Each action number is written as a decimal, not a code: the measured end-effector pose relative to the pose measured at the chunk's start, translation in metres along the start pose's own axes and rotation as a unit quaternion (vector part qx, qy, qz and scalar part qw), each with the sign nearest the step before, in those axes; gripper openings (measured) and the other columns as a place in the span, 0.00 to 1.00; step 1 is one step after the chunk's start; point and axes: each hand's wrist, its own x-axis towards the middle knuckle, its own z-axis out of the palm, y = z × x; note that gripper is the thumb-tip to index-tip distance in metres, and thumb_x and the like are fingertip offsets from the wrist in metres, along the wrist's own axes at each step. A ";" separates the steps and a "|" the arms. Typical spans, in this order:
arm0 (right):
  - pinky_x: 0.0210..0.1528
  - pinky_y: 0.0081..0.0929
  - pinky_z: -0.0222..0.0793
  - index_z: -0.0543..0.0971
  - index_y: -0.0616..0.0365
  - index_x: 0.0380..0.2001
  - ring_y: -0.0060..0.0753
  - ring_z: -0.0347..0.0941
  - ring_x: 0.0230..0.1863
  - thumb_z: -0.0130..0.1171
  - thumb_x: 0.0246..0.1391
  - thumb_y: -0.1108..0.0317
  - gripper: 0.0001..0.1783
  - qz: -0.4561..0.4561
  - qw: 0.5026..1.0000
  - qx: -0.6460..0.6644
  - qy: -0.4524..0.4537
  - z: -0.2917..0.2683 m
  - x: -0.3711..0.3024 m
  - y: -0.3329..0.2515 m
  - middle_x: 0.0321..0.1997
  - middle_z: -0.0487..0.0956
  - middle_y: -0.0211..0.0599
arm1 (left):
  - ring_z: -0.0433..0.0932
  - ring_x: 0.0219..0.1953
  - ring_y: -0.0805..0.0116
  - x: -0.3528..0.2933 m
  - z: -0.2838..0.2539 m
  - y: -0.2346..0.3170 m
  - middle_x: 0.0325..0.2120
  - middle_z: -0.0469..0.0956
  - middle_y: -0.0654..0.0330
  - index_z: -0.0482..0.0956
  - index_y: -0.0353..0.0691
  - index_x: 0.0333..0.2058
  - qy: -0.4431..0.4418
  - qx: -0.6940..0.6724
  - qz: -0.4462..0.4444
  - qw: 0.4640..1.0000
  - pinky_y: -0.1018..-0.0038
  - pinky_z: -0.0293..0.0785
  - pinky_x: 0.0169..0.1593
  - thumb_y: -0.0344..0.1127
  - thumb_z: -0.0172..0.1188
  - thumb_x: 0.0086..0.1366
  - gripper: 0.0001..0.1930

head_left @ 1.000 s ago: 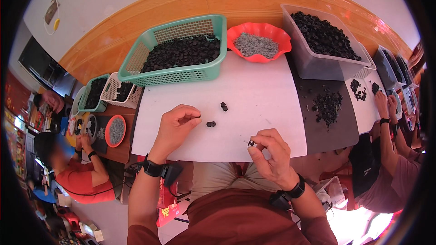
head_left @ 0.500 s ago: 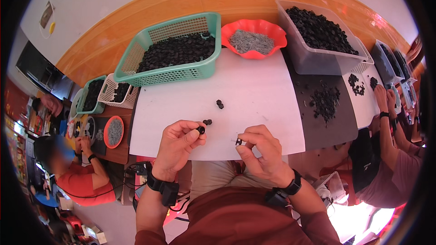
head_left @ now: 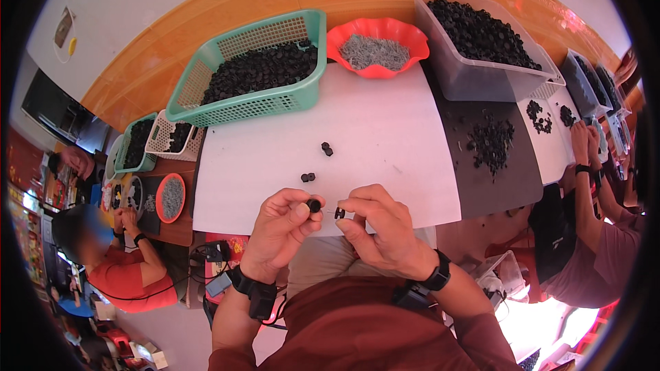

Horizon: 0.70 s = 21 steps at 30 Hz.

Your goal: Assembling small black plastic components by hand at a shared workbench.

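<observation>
Left hand (head_left: pixel 280 230) pinching small black round part (head_left: pixel 314 205) at fingertips, just above near edge of white desk (head_left: pixel 385 144). Right hand (head_left: pixel 385 230) gripping second small black piece (head_left: pixel 339 213), close beside the first. Loose black parts (head_left: pixel 308 177) on desk ahead; green basket (head_left: pixel 254 75) beyond.

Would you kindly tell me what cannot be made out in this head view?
- Small black part in the left hand: too small to tell its shape.
- Item at the right hand: mostly hidden by the fingers.
- Grey pieces in the red bowl: too small to identify.
- Right-hand trays: bent and cut off by the fisheye rim.
</observation>
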 end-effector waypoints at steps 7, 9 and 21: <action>0.24 0.30 0.73 0.78 0.60 0.49 0.36 0.76 0.26 0.66 0.57 0.73 0.16 0.001 1.000 -0.013 -0.009 0.003 0.001 0.000 0.40 0.76 0.39 | 0.85 0.41 0.65 0.002 0.005 -0.004 0.44 0.83 0.48 0.81 0.34 0.48 -0.024 0.004 -0.008 1.000 0.72 0.87 0.45 0.25 0.61 0.70 0.09; 0.24 0.30 0.73 0.78 0.60 0.49 0.37 0.76 0.26 0.65 0.58 0.73 0.16 0.001 1.000 -0.020 -0.010 0.002 0.003 -0.001 0.40 0.76 0.39 | 0.85 0.41 0.65 0.002 0.007 -0.004 0.44 0.84 0.48 0.81 0.33 0.48 -0.022 0.008 -0.009 1.000 0.71 0.87 0.45 0.25 0.61 0.70 0.09; 0.24 0.31 0.74 0.78 0.59 0.48 0.36 0.76 0.25 0.65 0.58 0.73 0.15 0.005 0.999 -0.046 -0.028 0.000 0.003 -0.002 0.38 0.75 0.37 | 0.86 0.38 0.61 0.000 0.010 -0.008 0.42 0.84 0.48 0.81 0.31 0.48 0.001 0.037 -0.009 0.999 0.69 0.87 0.43 0.24 0.61 0.69 0.10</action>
